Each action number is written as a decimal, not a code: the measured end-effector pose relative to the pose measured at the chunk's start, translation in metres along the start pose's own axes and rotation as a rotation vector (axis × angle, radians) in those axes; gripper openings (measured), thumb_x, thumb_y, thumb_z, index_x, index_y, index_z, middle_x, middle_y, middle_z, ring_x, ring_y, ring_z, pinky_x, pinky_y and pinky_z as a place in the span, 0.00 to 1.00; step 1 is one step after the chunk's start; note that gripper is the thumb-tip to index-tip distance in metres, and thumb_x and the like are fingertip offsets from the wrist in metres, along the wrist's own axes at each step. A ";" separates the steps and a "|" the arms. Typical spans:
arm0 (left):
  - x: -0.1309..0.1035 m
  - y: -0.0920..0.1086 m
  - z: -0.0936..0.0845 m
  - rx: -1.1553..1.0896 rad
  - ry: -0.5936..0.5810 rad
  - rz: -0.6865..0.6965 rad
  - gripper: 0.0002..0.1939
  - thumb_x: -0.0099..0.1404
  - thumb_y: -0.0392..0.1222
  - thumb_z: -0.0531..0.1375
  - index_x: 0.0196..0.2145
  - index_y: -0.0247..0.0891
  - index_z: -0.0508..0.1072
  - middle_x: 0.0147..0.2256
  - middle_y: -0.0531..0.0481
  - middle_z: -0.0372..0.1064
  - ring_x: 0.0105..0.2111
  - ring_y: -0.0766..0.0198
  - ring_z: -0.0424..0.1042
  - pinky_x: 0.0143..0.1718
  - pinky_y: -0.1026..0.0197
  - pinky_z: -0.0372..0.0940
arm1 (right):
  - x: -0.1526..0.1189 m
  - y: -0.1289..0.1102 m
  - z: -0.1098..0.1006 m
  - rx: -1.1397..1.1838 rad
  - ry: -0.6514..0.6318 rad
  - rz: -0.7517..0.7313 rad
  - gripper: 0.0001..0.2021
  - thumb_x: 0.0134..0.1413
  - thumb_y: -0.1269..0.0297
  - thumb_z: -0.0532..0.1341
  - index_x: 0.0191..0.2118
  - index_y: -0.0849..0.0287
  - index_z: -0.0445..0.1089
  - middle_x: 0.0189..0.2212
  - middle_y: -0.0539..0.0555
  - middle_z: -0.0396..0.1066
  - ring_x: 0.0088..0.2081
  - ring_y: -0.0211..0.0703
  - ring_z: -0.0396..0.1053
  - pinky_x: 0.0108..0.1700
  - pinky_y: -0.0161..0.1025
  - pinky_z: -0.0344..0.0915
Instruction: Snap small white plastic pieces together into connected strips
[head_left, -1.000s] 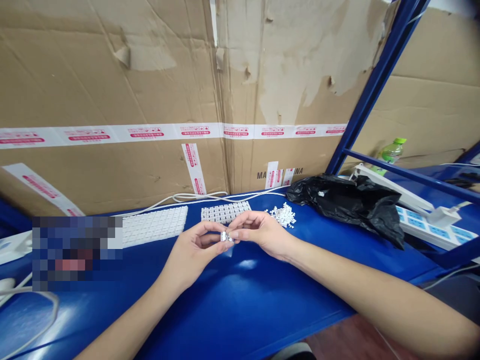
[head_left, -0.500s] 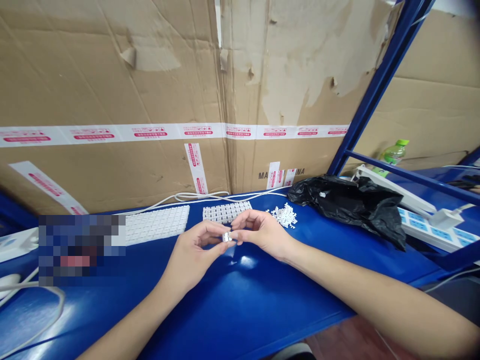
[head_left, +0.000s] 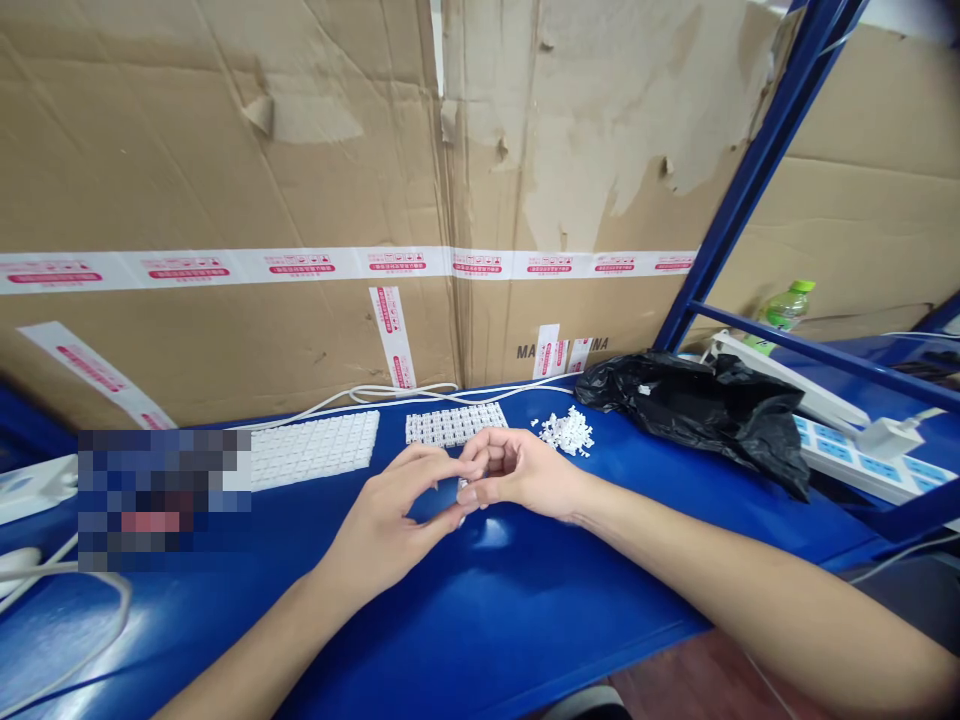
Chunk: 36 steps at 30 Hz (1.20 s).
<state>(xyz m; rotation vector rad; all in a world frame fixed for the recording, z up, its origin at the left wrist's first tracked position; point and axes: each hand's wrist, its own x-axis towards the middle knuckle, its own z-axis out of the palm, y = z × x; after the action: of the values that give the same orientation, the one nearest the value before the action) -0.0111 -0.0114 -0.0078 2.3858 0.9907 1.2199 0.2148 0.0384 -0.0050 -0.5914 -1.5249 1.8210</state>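
My left hand (head_left: 397, 515) and my right hand (head_left: 529, 475) meet above the blue table. A small white plastic piece (head_left: 463, 484) sits between their fingertips, mostly covered by them. Right thumb and fingers pinch it; the left index finger and thumb reach round it from the other side. Just behind the hands lies a block of white pieces in rows (head_left: 455, 424), with dark gaps showing. Right of that is a loose heap of tiny white parts (head_left: 568, 432). Left of the hands, a larger flat array of white pieces (head_left: 315, 448) lies in close rows.
Cardboard (head_left: 337, 200) walls off the back of the blue table (head_left: 480, 620). A black plastic bag (head_left: 697, 400) lies at right, beside a power strip (head_left: 877, 465) and a blue metal frame (head_left: 757, 180). White cables run along the back and at left. A pixelated patch covers part of the left side.
The white piece has gone from plainly visible to mostly hidden by my fingers. My left fingers have spread wider, the index moving right to the right hand's fingertips.
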 end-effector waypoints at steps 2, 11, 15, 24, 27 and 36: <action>0.001 0.001 -0.001 -0.002 -0.025 0.001 0.18 0.71 0.33 0.68 0.55 0.50 0.81 0.44 0.51 0.82 0.45 0.59 0.77 0.43 0.60 0.75 | 0.000 -0.002 -0.003 -0.039 -0.031 0.024 0.20 0.46 0.61 0.83 0.40 0.61 0.76 0.29 0.49 0.81 0.30 0.36 0.77 0.37 0.34 0.73; 0.009 -0.010 -0.024 -0.084 -0.232 -0.123 0.14 0.74 0.34 0.61 0.51 0.49 0.82 0.51 0.50 0.81 0.49 0.58 0.79 0.46 0.58 0.74 | 0.002 -0.008 -0.020 -0.241 0.004 0.064 0.21 0.60 0.50 0.75 0.48 0.62 0.79 0.36 0.54 0.83 0.30 0.36 0.77 0.30 0.32 0.73; 0.007 -0.018 -0.034 -0.018 -0.389 -0.178 0.12 0.73 0.35 0.61 0.46 0.47 0.84 0.52 0.49 0.81 0.49 0.57 0.81 0.51 0.55 0.74 | 0.004 -0.010 -0.028 -0.299 0.070 0.033 0.20 0.61 0.49 0.74 0.46 0.62 0.79 0.37 0.55 0.83 0.30 0.35 0.76 0.31 0.32 0.73; 0.006 -0.019 -0.039 0.033 -0.489 -0.206 0.13 0.73 0.37 0.59 0.44 0.47 0.84 0.53 0.48 0.80 0.49 0.57 0.82 0.53 0.55 0.74 | 0.004 -0.006 -0.031 -0.323 0.017 0.043 0.21 0.62 0.47 0.74 0.46 0.61 0.79 0.35 0.55 0.82 0.30 0.36 0.76 0.32 0.33 0.74; 0.007 -0.025 -0.043 0.049 -0.471 -0.187 0.16 0.70 0.33 0.58 0.48 0.46 0.82 0.52 0.48 0.80 0.48 0.57 0.81 0.53 0.55 0.74 | 0.004 -0.005 -0.032 -0.323 0.012 0.041 0.22 0.61 0.46 0.73 0.46 0.62 0.79 0.35 0.55 0.82 0.30 0.36 0.76 0.32 0.33 0.74; 0.004 -0.035 -0.054 0.188 -0.413 -0.195 0.18 0.74 0.42 0.61 0.58 0.46 0.78 0.52 0.45 0.82 0.50 0.53 0.82 0.54 0.51 0.75 | 0.003 -0.009 -0.030 -0.346 -0.008 0.045 0.21 0.64 0.46 0.72 0.45 0.62 0.79 0.35 0.55 0.83 0.30 0.36 0.76 0.33 0.33 0.73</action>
<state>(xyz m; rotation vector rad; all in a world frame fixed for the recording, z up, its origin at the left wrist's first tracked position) -0.0684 0.0139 0.0093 2.4638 1.2007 0.5550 0.2357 0.0614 -0.0018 -0.7857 -1.8620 1.6022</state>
